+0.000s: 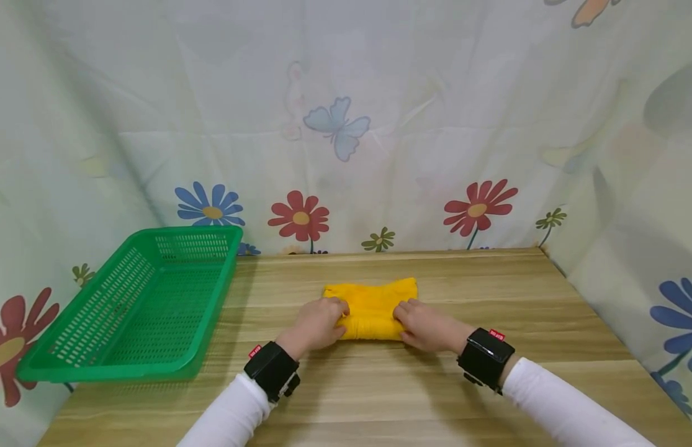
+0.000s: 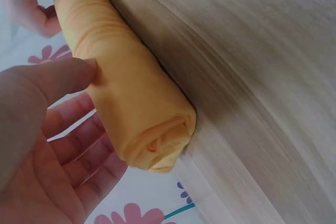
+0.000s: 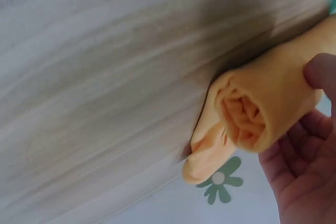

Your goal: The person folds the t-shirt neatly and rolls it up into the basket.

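Observation:
A yellow cloth (image 1: 373, 304) lies on the wooden table, its near part rolled into a thick tube and its far part still flat. My left hand (image 1: 318, 324) holds the left end of the roll, thumb on the near side and fingers behind it. At the other end, my right hand (image 1: 432, 325) grips the roll the same way. The right wrist view shows the spiral end of the rolled cloth (image 3: 247, 114) with a loose flap beyond it. In the left wrist view, the opposite end of the roll (image 2: 131, 103) is bunched in layers.
To the left stands a green plastic basket (image 1: 197, 335) with slotted sides. A flower-printed curtain (image 1: 407, 161) hangs behind and along both sides of the wooden table (image 1: 491, 279). Each wrist wears a black strap (image 1: 273, 370).

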The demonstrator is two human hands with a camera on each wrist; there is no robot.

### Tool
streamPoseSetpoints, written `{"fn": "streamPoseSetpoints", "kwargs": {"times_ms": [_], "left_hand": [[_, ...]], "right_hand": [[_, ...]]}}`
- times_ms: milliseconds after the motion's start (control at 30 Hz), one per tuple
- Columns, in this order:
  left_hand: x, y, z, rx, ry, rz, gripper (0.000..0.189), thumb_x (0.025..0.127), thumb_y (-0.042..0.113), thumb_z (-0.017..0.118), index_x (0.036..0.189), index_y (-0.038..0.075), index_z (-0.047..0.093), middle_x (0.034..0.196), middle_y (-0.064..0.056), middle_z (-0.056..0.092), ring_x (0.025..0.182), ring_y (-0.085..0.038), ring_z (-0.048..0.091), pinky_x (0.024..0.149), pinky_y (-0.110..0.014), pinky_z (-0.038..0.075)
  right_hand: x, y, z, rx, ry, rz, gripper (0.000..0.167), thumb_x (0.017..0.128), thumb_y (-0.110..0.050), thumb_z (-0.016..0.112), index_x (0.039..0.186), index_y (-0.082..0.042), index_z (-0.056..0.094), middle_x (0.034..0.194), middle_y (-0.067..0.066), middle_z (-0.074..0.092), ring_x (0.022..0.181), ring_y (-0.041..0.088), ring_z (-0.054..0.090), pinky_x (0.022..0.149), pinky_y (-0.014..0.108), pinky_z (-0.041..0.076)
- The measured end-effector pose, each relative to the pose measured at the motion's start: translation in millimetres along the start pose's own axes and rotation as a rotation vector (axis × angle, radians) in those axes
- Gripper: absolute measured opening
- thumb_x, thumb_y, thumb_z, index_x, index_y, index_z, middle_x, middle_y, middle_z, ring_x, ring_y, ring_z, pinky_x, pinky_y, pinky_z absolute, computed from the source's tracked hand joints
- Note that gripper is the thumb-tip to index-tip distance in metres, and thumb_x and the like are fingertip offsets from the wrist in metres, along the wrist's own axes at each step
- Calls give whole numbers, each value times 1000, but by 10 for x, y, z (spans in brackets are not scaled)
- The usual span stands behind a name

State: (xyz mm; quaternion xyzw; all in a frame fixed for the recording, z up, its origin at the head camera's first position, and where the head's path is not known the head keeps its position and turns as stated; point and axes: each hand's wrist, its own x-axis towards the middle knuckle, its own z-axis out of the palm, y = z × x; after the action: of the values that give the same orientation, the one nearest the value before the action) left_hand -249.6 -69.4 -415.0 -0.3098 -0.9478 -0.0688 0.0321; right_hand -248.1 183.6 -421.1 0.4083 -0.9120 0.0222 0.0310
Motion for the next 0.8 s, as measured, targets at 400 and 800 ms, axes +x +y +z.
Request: {"fn": "streamPoseSetpoints", "kwargs": {"times_ms": [400,800], "left_hand": [[191,-112,59,-113,-58,-59,13,93,20,54,96,9,60,77,0,55,69,-15,50,64,-26,44],[204,-41,135,105,205,-12,8,84,18,67,84,12,61,74,0,49,67,-16,45,61,-25,42]], "right_hand": [[121,245,65,259,32,43,20,91,-10,55,105,3,61,96,11,64,81,17,57,81,37,50],[125,182,126,158,197,31,14,87,-7,61,93,-10,50,80,0,38,67,12,40,62,22,38]]}}
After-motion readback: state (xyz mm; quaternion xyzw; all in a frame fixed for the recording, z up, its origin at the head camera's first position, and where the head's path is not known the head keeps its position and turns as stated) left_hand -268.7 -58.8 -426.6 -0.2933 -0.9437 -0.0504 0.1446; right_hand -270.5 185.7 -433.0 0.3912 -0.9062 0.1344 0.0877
